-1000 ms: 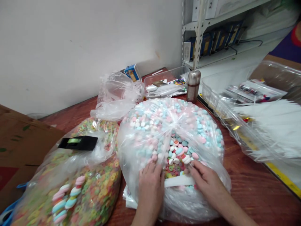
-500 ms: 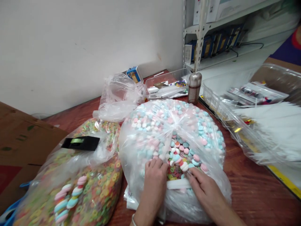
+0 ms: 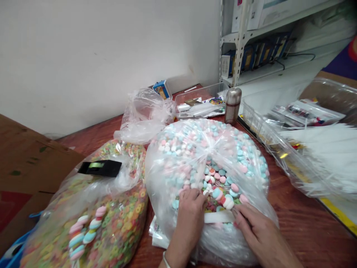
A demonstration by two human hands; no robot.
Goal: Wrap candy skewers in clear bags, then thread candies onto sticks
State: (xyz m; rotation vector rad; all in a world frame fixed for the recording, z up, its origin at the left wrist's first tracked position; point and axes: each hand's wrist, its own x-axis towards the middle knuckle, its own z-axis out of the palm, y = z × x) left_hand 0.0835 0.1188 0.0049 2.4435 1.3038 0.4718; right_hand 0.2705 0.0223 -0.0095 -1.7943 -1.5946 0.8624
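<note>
A large clear plastic bag of pastel pink, blue and white candies lies on the table, with a torn opening near its front. My left hand presses its fingers on the plastic at the opening's left side. My right hand grips the plastic at the right side, next to a white strip lying across the gap between my hands. To the left, a second clear bag holds multicoloured ring cereal and twisted candies, with a black tape dispenser on top.
A reddish wooden table carries a crumpled plastic bag, a clear tub of small items and a steel flask. Cardboard stands at left, a plastic-covered tray at right, and a metal shelf behind.
Both hands sit slightly further right and closer to the white strip. The candies at the opening show more fully, and the view has drifted a little.
</note>
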